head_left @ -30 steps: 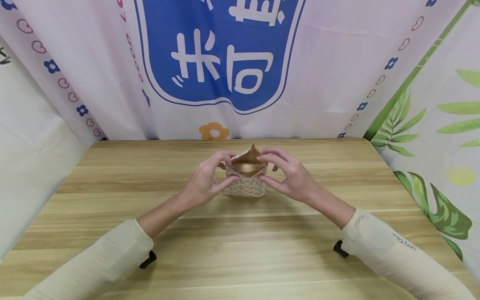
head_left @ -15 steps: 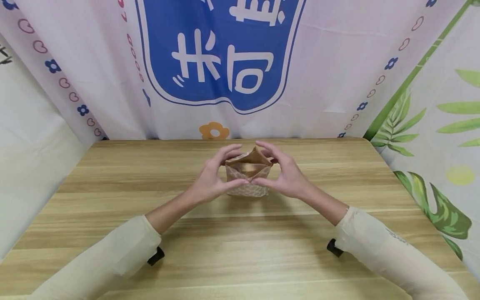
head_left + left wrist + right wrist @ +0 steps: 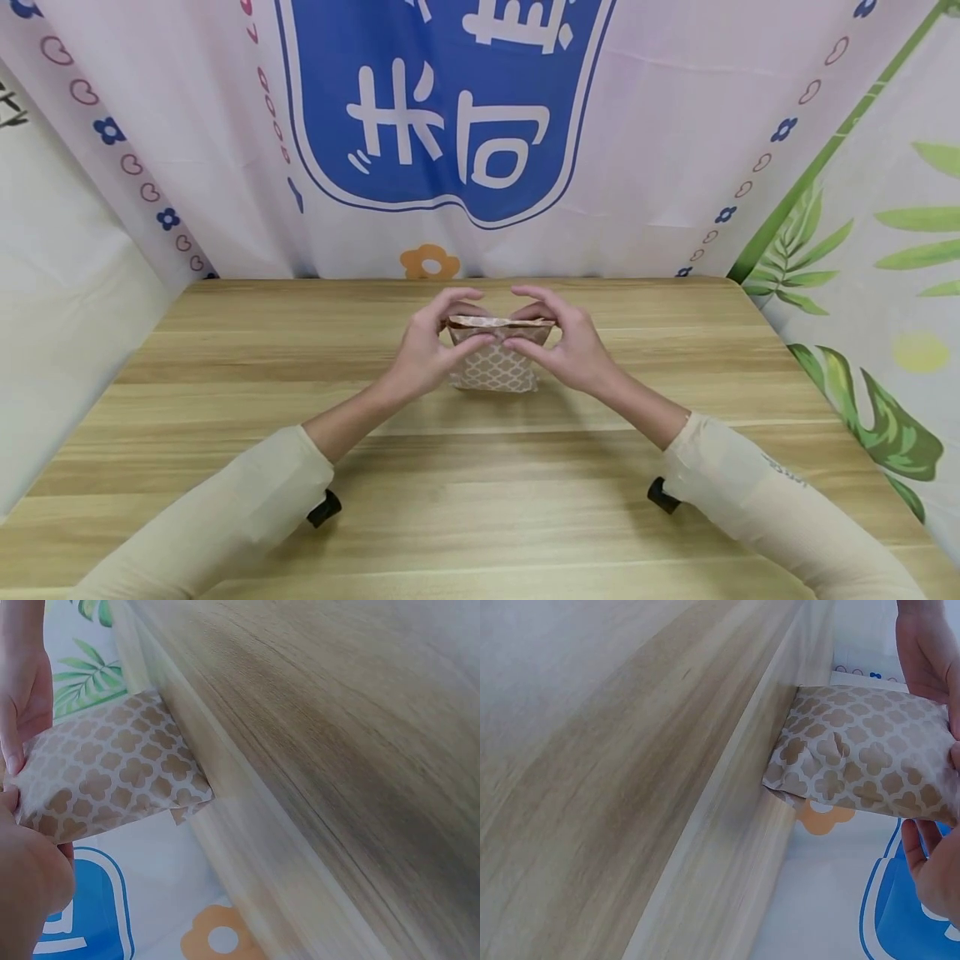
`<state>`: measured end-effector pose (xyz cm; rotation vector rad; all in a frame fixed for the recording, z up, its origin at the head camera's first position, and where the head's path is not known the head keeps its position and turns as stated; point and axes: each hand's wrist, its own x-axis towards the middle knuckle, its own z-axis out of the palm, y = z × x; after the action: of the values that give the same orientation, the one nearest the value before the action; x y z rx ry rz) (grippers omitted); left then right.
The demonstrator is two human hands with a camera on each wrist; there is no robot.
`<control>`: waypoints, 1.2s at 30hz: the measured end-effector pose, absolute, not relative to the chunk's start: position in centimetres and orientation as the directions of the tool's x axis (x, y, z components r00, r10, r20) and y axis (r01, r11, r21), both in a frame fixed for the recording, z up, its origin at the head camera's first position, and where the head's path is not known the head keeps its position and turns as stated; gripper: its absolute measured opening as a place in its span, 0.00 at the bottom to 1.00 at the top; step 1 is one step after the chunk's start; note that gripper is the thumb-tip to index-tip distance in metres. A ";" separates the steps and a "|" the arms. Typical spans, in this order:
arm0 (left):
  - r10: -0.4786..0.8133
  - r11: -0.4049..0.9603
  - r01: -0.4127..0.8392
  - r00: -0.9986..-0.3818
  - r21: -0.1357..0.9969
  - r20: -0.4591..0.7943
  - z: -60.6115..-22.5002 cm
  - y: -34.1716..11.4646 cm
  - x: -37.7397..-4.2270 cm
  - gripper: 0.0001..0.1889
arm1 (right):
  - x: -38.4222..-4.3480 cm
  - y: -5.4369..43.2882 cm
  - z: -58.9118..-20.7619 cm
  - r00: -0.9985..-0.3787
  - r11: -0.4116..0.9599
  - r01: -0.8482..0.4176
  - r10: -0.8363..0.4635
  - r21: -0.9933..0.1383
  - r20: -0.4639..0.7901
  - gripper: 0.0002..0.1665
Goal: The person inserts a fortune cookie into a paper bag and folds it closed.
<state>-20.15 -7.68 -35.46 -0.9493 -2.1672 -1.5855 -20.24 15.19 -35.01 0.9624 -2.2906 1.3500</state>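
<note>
A small brown paper bag (image 3: 495, 372) with a white lattice pattern stands upright on the wooden table. Its top edge runs nearly flat across, the mouth narrowed to a thin slit. At the left side my left hand (image 3: 422, 348) pinches the rim, thumb on the front face and fingers behind. My right hand (image 3: 576, 347) mirrors it on the other side, and the two thumb tips almost meet at the middle. Both wrist views show the patterned bag (image 3: 112, 766) with its base at the tabletop. What lies inside the bag is hidden.
The wooden table (image 3: 480, 508) ends at a back edge close behind the bag. A printed curtain (image 3: 660, 150) with a blue emblem hangs there, and a leaf-patterned cloth (image 3: 885, 333) hangs at the right. Black straps show under both sleeves.
The bag's mouth gaped open earlier and is now pressed nearly flat. Both thumbs slid inward from the sides to the front middle, and the fingers moved round behind the rim.
</note>
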 end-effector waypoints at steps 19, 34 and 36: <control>0.242 0.001 0.395 -0.891 0.919 0.383 -35.1 -7.2 -20.7 0.18 | -20.7 15.4 -34.7 -0.806 0.237 -0.570 -0.349 -0.787 0.479 0.26; 0.210 0.064 0.274 -0.944 0.960 0.256 -34.8 -7.3 -20.6 0.15 | -20.9 15.3 -34.4 -0.851 0.219 -0.474 -0.364 -0.853 0.380 0.23; 0.210 0.069 0.272 -0.945 0.960 0.252 -34.8 -7.3 -20.6 0.15 | -20.9 15.3 -34.4 -0.851 0.219 -0.471 -0.367 -0.855 0.375 0.23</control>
<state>-20.62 -7.27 -34.80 -0.5097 -2.2625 -2.0492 -20.87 15.29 -34.40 0.8207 -2.3785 1.7227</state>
